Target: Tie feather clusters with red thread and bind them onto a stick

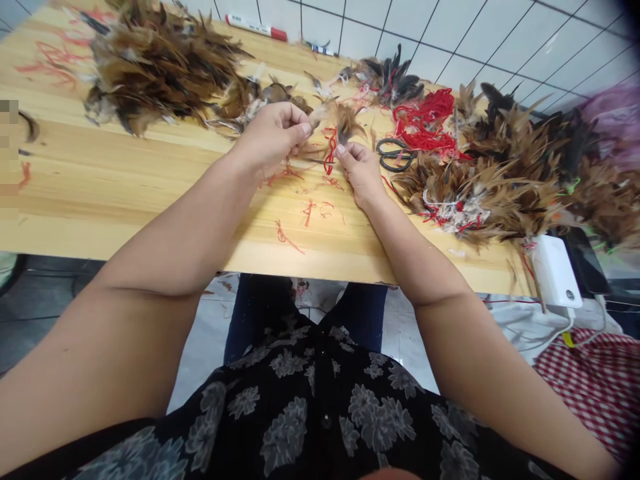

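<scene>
Above the middle of the table, my left hand (277,133) pinches a small feather (316,119) between thumb and fingertips. My right hand (363,175) is closed on the base of a small brown feather bunch (347,120), which points up and away. Red string (330,155) hangs just left of the right fingertips; whether it is tied to the bunch I cannot tell. Black-handled scissors (395,155) lie right of my right hand, their blades partly hidden. Behind them is a tangled heap of red cord (427,120).
A big brown feather pile (160,67) covers the back left, and more feathers (500,180) lie at the right. Red thread scraps (287,237) are scattered in front. A red-and-white marker (256,28) rests by the tiled wall. A white power bank (556,272) with a cable sits at the right edge.
</scene>
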{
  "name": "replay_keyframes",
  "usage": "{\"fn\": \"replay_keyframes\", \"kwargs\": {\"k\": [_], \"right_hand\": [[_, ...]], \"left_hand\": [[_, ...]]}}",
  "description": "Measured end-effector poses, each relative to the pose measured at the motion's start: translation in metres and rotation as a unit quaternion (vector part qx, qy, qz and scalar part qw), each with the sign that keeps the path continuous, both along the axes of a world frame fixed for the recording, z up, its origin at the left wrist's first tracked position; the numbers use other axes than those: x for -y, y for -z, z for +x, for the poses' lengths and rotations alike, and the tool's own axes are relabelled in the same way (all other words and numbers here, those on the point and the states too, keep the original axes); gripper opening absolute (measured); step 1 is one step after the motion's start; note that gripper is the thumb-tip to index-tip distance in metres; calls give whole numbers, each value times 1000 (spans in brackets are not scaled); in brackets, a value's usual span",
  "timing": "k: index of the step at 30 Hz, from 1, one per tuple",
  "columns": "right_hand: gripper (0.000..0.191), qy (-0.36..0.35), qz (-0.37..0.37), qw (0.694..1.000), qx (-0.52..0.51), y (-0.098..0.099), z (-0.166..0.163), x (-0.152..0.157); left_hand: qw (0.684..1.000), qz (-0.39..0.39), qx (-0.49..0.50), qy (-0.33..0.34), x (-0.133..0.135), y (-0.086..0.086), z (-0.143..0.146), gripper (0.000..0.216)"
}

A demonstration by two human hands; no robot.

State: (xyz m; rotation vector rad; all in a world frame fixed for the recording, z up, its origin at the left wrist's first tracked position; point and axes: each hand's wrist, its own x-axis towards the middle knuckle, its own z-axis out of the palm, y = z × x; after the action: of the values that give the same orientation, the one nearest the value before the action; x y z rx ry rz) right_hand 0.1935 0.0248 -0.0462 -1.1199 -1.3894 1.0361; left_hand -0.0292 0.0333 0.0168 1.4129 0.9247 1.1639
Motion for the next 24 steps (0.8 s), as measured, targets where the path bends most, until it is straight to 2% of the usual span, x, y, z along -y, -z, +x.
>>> {"fn": "replay_keyframes", "kwargs": {"k": [4, 7, 11, 17, 24], "right_hand": [[60, 8, -11, 1000, 1, -10, -5, 8], [57, 18, -27, 999, -14, -17, -9, 14], [56, 17, -40, 999, -23, -26, -13, 21], [59, 15, -54, 998, -19, -38, -18, 30], [67, -5, -41, 999, -18, -34, -18, 25]], "left_hand": [[993, -92, 63, 35, 9, -4, 11, 40], [985, -121, 91, 79, 16, -6, 18, 40], [986, -117, 85, 84, 22, -6, 23, 40], [992, -101, 61, 48, 21, -2, 26, 37], [997, -75, 14, 33, 24, 0, 31, 43]]}}
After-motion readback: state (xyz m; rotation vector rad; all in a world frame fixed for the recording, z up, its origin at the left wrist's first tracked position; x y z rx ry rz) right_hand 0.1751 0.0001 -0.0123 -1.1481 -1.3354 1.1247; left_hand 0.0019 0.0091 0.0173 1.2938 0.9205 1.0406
